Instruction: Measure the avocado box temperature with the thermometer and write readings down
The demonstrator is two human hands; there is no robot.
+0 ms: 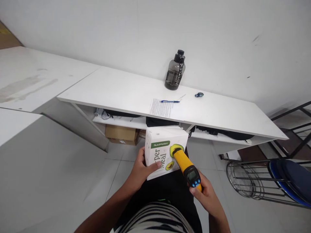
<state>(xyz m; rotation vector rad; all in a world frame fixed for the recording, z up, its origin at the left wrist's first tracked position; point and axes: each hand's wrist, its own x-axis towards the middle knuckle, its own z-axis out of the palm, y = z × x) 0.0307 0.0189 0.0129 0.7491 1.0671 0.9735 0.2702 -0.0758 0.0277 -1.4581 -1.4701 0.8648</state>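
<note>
Yellow device (184, 162) slants lengthwise, nose pointing up-left at white box (159, 153)

"What does the left hand (142, 169) hold?"
"A white NutriMotion box (162, 152)."
"And the right hand (206, 194)?"
"A yellow handheld device (184, 162), its dark nose aimed at the box."
"Beyond?"
"A white desk (116, 87): a blue pen (169, 101) on a printed sheet (156, 109), a dark bottle (174, 72) upright behind."
</note>
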